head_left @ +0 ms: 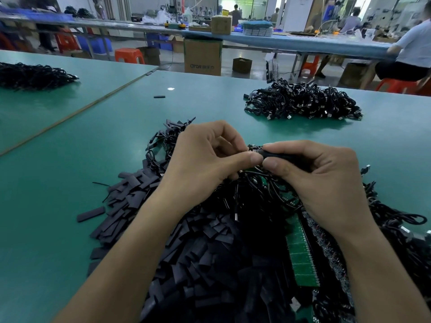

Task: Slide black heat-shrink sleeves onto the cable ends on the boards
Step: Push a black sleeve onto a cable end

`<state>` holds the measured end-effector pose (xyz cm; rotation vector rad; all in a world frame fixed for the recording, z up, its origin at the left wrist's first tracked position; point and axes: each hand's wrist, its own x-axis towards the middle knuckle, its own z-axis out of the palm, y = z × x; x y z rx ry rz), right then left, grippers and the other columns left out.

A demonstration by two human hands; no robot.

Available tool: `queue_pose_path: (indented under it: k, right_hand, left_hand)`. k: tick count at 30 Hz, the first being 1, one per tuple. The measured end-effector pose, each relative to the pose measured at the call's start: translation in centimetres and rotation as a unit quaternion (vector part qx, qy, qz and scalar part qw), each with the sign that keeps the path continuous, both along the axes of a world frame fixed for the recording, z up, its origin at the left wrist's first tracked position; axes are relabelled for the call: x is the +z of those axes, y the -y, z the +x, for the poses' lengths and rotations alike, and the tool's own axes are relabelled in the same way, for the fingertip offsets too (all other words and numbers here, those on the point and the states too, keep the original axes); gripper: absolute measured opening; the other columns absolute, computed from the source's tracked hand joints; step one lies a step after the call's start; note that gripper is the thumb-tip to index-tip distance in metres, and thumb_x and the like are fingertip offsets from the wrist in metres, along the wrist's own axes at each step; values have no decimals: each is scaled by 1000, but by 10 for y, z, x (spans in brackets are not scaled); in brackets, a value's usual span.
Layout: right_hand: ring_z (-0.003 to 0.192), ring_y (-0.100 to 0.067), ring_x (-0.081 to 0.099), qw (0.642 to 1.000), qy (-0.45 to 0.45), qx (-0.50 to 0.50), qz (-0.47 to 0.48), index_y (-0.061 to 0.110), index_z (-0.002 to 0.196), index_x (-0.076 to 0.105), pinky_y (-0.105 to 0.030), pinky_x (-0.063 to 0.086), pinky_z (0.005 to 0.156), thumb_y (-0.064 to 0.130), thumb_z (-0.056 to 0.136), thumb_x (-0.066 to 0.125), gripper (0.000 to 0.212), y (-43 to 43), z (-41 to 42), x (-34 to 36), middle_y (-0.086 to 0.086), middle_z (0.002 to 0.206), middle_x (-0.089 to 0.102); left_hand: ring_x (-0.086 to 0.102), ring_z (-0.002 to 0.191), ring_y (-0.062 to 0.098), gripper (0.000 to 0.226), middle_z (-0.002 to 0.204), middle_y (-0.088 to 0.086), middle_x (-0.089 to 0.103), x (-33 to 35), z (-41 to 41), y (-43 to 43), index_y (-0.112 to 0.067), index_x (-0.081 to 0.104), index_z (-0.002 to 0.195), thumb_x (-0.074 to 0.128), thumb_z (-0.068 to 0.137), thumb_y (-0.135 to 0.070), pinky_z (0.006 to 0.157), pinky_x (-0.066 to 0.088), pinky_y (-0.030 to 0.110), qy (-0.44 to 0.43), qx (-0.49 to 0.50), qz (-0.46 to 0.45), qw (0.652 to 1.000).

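Observation:
A heap of flat black heat-shrink sleeves [191,248] covers the green table in front of me. To its right lie green circuit boards [300,252] with black cables [261,194] tangled over them. My right hand [321,180] pinches a black sleeve [279,156] between thumb and forefinger. My left hand [205,159] meets it at the fingertips, pinching a small cable end [253,148] at the sleeve's mouth. Both hands hover above the tangle of cables.
A pile of black cables with connectors [303,101] sits at the far right of the table. Another cable pile [35,75] lies far left. A single loose sleeve [159,96] rests beyond the heap. People work at benches in the background.

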<state>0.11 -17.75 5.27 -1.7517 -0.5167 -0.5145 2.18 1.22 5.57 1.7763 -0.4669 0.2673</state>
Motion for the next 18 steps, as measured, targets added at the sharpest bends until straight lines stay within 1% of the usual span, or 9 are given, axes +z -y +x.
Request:
queue_pose_path:
  k: [2,3,5,7,8,10,11,14,18]
  right_hand:
    - [80,-7,74,1000,-3,-15,7,25,90,76,-18,57,76,6,78,80,23,-1,0,-1,13,87,77]
    - [78,-6,74,1000,-3,-20,12,25,90,75,-17,56,75,5,78,79,23,-3,1,-1,13,86,77]
    - [75,-2,73,999,2,-30,23,26,89,75,-14,55,73,6,78,79,23,-4,1,-1,16,85,77]
    - [73,-1,71,999,5,-41,32,27,89,74,-13,54,71,7,78,79,23,-5,1,-1,18,83,76]
    - [72,0,71,998,8,-45,35,27,88,74,-12,53,71,8,78,79,22,-5,1,-1,19,82,76]
    - [71,0,71,998,12,-49,40,28,88,74,-12,53,70,11,77,79,21,-6,1,-1,20,80,75]
    - [71,0,71,998,12,-50,42,28,88,74,-12,53,70,12,77,79,20,-7,1,-1,20,79,75]
    - [75,0,72,998,9,-44,43,28,89,74,-12,54,72,15,75,79,20,-8,1,0,21,81,75]
    - [79,-1,73,998,0,-40,38,28,91,75,-13,55,75,23,71,79,21,-9,-1,1,22,84,75]
  left_hand:
    - [66,50,13,21,62,1,70,0,0,1,-22,68,74,88,75,-28,52,57,33,14,18,9,1000]
    - [66,51,13,20,63,1,71,0,-1,2,-21,69,75,87,76,-28,52,57,33,15,22,8,1000]
    - [68,53,14,17,67,1,72,1,-2,2,-19,70,79,84,79,-29,57,58,35,6,22,-4,1000]
    - [69,55,14,14,71,1,75,1,-2,2,-18,70,83,78,86,-29,60,57,33,-18,17,-7,1000]
    - [69,55,13,13,72,1,75,1,-1,2,-17,71,84,75,88,-29,60,56,31,-31,14,-2,999]
    - [68,55,11,17,72,0,75,1,0,1,-14,73,84,71,92,-29,58,52,21,-50,-2,15,999]
    - [67,55,11,19,72,0,75,1,0,1,-13,73,83,69,94,-29,58,51,19,-53,-10,23,998]
    - [65,56,8,18,71,-4,74,1,0,1,-15,73,85,65,96,-27,59,52,20,-33,-10,41,999]
    - [62,53,5,19,67,-8,68,0,1,2,-21,67,82,61,99,-29,56,49,18,14,12,87,996]
